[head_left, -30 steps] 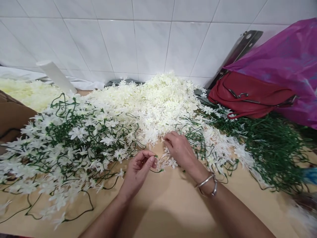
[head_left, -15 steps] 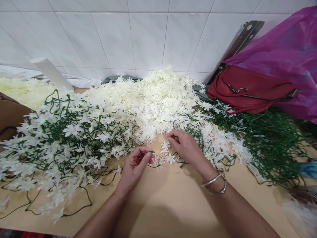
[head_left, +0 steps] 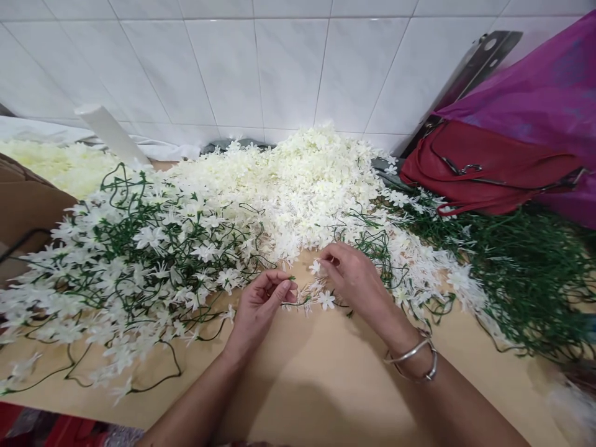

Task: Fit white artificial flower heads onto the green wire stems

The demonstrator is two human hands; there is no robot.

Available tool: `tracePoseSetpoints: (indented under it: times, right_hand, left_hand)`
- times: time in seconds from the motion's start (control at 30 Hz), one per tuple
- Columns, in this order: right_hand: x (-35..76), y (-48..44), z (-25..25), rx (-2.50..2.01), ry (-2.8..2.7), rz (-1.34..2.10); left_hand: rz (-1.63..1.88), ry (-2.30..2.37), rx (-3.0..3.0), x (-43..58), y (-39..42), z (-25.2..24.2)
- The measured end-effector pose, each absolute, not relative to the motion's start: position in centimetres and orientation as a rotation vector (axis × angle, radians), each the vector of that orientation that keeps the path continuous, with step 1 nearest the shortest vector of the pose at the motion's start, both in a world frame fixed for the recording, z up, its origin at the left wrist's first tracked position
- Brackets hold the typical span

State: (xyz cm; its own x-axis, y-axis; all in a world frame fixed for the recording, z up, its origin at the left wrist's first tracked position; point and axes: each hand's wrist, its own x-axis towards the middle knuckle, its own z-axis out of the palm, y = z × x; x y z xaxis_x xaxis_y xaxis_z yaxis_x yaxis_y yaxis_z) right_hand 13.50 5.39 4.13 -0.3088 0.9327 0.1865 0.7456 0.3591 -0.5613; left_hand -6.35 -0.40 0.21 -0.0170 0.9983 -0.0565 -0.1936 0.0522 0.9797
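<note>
Between thumb and fingers, my left hand (head_left: pixel 266 302) pinches a thin green artificial flower stem (head_left: pixel 292 279), whose tip pokes out past the fingertips. My right hand (head_left: pixel 351 276) is closed in a pinch at a small white artificial flower (head_left: pixel 315 267) by its fingertips. Just below, a few loose white blossoms (head_left: pixel 326 300) lie on the tan tabletop (head_left: pixel 311 366) with part of a green stem. Assembled white flowers on green stems (head_left: pixel 153 248) are heaped beside my left hand. Behind both hands rises a large pile of loose cream-white petals (head_left: pixel 311 167).
Bare dark-green stems (head_left: pixel 526 273) are bunched at the right. Over them sits a red handbag (head_left: pixel 484 164), with a purple plastic bag (head_left: pixel 535 93) behind. A cardboard box (head_left: pixel 28 205) stands at the left edge, and a white tiled wall (head_left: pixel 288 68) closes the back.
The view has shifted slightly, so the scene sits a little further right. A white flower now shows at my right fingertips; my left hand keeps its pinch on the stem.
</note>
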Motion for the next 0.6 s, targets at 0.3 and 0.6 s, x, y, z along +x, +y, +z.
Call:
tracePoseSetpoints:
  times: [0.3, 0.6]
  right_hand:
    - [13.3, 4.1, 4.3, -1.260, -1.869, 0.789]
    - [14.7, 3.8, 2.8, -1.283, -1.614, 0.869]
  left_hand:
    - [1.268, 1.113, 1.064, -6.5, -0.6, 0.5]
    - [1.278, 1.085, 1.070, -6.4, -0.7, 0.3]
